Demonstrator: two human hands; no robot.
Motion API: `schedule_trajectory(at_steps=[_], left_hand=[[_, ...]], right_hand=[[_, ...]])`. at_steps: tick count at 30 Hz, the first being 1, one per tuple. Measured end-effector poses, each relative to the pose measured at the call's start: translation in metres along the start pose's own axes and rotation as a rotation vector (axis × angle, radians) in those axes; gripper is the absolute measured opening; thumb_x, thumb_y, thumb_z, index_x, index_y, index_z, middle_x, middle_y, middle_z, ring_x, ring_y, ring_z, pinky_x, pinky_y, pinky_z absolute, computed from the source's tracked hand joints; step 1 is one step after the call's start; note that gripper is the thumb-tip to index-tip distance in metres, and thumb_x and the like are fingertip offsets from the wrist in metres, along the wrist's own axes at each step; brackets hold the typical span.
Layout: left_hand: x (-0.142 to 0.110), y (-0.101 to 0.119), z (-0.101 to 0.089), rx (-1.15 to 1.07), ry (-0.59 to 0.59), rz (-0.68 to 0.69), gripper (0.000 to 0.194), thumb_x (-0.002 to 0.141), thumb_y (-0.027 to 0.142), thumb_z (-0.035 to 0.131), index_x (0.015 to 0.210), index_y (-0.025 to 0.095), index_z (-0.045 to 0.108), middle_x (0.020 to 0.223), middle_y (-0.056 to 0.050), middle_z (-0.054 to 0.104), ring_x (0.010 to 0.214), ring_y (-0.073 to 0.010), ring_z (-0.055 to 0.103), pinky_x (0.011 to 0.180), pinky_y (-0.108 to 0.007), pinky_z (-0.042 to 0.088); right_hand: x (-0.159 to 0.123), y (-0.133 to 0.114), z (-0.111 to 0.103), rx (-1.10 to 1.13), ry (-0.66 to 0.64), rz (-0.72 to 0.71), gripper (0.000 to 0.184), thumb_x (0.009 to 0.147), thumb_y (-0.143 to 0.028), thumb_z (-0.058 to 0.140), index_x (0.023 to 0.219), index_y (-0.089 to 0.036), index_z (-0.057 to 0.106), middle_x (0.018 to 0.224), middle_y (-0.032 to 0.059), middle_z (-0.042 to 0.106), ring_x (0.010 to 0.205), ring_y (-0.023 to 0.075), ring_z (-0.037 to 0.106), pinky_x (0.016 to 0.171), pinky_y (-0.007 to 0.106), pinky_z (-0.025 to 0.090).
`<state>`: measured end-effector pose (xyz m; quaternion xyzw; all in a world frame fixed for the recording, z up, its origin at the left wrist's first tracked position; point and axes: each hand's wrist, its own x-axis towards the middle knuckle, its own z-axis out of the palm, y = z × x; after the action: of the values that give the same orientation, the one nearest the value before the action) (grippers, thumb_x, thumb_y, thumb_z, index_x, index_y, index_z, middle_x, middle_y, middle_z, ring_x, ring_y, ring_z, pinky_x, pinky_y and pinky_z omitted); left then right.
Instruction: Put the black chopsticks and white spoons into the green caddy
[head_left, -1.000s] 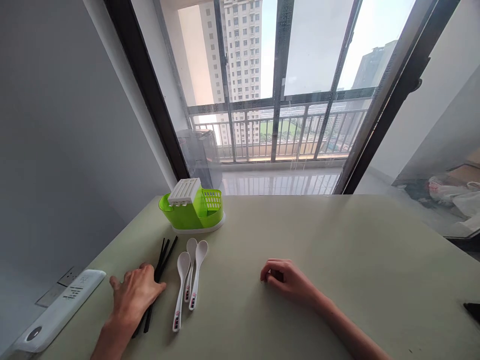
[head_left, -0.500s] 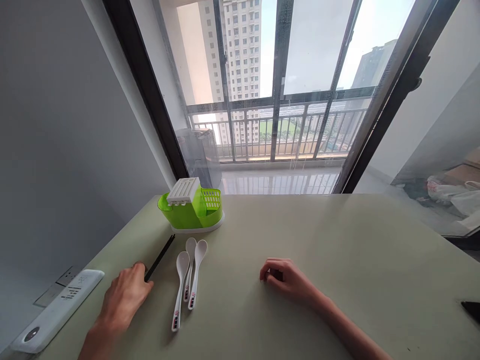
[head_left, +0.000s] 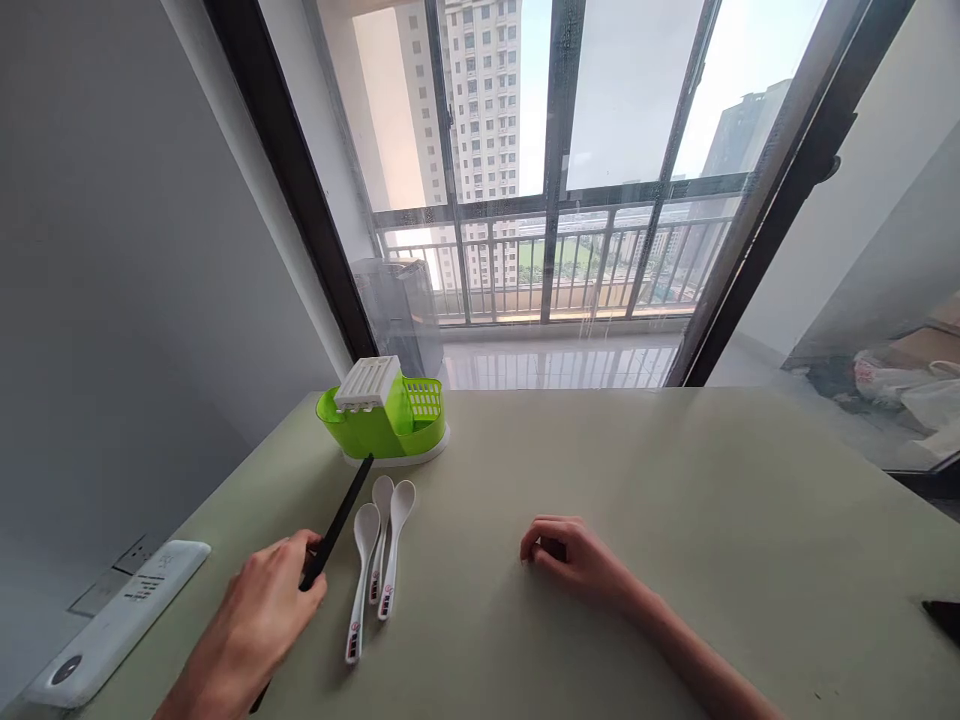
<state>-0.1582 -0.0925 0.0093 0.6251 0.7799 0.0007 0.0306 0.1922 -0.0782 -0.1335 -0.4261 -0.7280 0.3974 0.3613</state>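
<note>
My left hand (head_left: pixel 262 605) is closed around black chopsticks (head_left: pixel 343 515), whose far tips slant up toward the green utensil holder; their other ends show below my wrist. How many sticks there are I cannot tell. Just right of that hand lie three white spoons (head_left: pixel 366 540), bowls pointing away from me and dark printing on their handles. Behind them stands the green utensil holder (head_left: pixel 375 430) with a white slotted top and an open basket side. My right hand (head_left: pixel 566 552) rests on the table with its fingers curled and nothing seen in them.
A white power strip (head_left: pixel 124 620) lies along the left edge of the pale green table (head_left: pixel 675 480), beside the grey wall. Glass doors with dark frames (head_left: pixel 559 150) rise beyond the far edge. A small black object (head_left: pixel 943 620) sits at the right edge.
My left hand has lifted the chopsticks and moved slightly right, so their tips now sit nearer the green holder's front. My right hand and the spoons stay where they were.
</note>
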Motion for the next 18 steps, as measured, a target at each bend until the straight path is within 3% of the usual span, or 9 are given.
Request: schedule_trajectory(at_steps=[4, 10, 14, 18], left_hand=[[-0.022, 0.05, 0.015, -0.067, -0.155, 0.178, 0.029, 0.084, 0.015, 0.057, 0.108, 0.023, 0.07, 0.107, -0.004, 0.076, 0.103, -0.0225, 0.071, 0.083, -0.027, 0.049], [-0.046, 0.114, 0.046, -0.028, -0.29, 0.326, 0.035, 0.085, 0.006, 0.052, 0.114, 0.019, 0.066, 0.114, -0.007, 0.071, 0.109, -0.0234, 0.066, 0.087, -0.03, 0.048], [-0.059, 0.148, 0.043, 0.027, -0.354, 0.364, 0.039, 0.087, 0.002, 0.047, 0.118, 0.016, 0.065, 0.122, -0.009, 0.068, 0.114, -0.0251, 0.064, 0.094, -0.032, 0.046], [-0.066, 0.172, 0.036, 0.081, -0.387, 0.332, 0.038, 0.087, 0.001, 0.048, 0.117, 0.016, 0.065, 0.123, -0.01, 0.069, 0.111, -0.0261, 0.066, 0.089, -0.031, 0.049]], right_hand=[[0.0, 0.0, 0.0, 0.02, 0.061, -0.002, 0.026, 0.077, -0.009, 0.048, 0.077, -0.02, 0.071, 0.07, -0.0023, 0.06, 0.058, 0.0114, 0.046, 0.056, 0.023, 0.033], [0.003, 0.002, -0.01, 0.09, 0.434, 0.15, 0.022, 0.083, -0.025, 0.049, 0.08, -0.02, 0.07, 0.07, -0.0003, 0.064, 0.062, 0.0156, 0.054, 0.061, 0.026, 0.04], [0.004, 0.011, -0.017, 0.129, 0.601, 0.221, 0.022, 0.084, -0.032, 0.051, 0.083, -0.021, 0.07, 0.075, 0.0016, 0.069, 0.067, 0.0182, 0.061, 0.064, 0.027, 0.044], [0.004, 0.015, -0.019, 0.116, 0.666, 0.229, 0.023, 0.084, -0.034, 0.051, 0.084, -0.021, 0.07, 0.077, 0.0024, 0.071, 0.068, 0.0185, 0.062, 0.065, 0.027, 0.045]])
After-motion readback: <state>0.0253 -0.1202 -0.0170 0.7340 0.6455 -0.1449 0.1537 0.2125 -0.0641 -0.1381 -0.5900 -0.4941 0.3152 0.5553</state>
